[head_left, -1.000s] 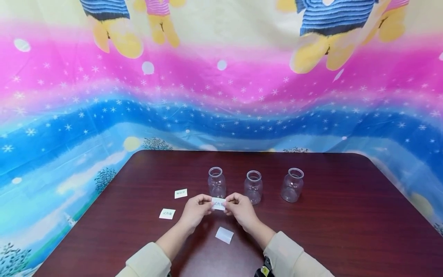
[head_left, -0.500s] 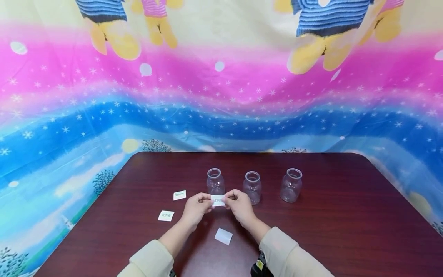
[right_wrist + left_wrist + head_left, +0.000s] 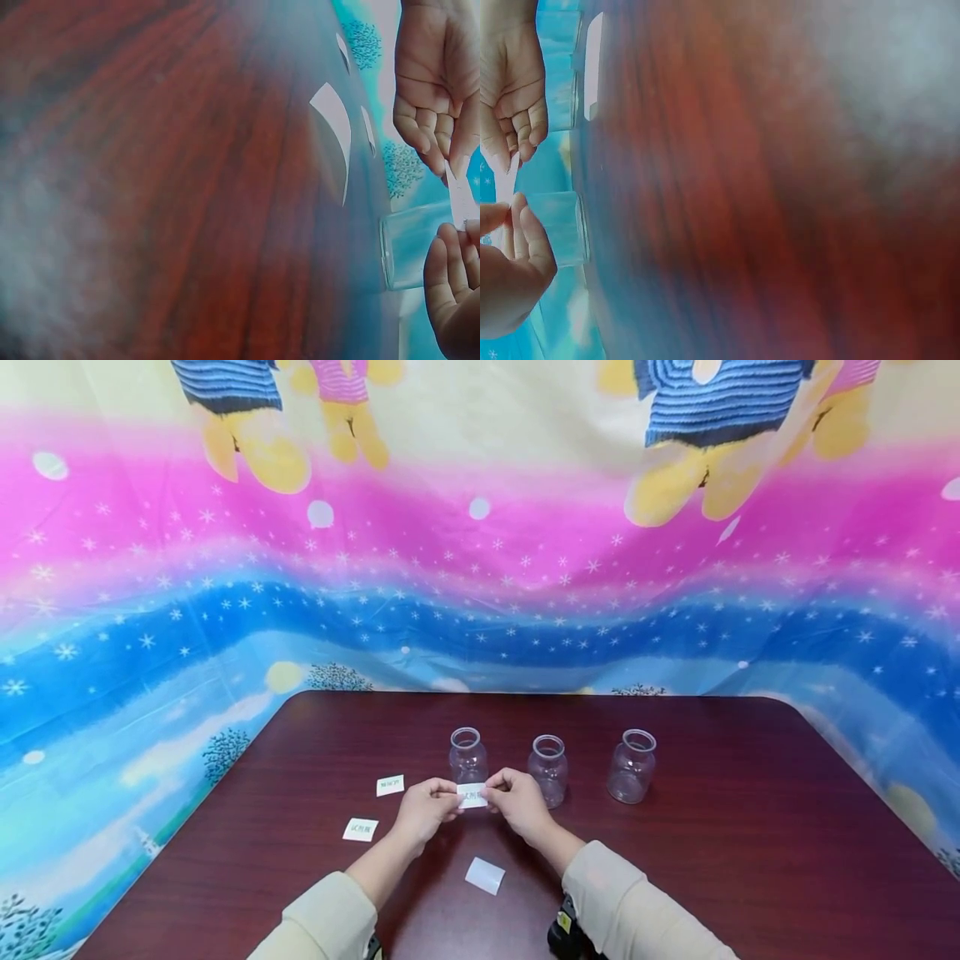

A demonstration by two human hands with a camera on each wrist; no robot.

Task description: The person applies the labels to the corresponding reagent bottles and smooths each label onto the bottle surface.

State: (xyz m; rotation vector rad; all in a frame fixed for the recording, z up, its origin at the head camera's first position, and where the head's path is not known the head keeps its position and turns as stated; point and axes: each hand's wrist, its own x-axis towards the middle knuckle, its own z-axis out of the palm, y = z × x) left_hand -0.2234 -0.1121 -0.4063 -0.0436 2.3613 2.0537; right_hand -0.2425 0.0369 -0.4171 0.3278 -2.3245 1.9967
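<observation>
A small white label (image 3: 472, 795) with printed characters is held up by both hands. My left hand (image 3: 423, 812) pinches its left edge between thumb and fingers, and my right hand (image 3: 521, 806) pinches the right edge. Just behind the label stands an open clear glass jar (image 3: 467, 753), partly hidden by it. The right wrist view shows the label (image 3: 461, 196) stretched between the fingertips of the two hands, apart from the table. A blank white slip of paper (image 3: 485, 876) lies on the table in front of the hands.
Two more lidless glass jars stand upright to the right, a middle jar (image 3: 548, 772) and a right-hand jar (image 3: 632, 767). On the left lie two printed labels, an upper one (image 3: 390, 786) and a lower one (image 3: 361, 830). A patterned curtain (image 3: 480, 568) hangs behind the dark table (image 3: 712, 827).
Both hands keep their pinch on the label, which has risen slightly. The right forearm has shifted a little to the left. Jars and loose labels stay where they were; the head view sways slightly.
</observation>
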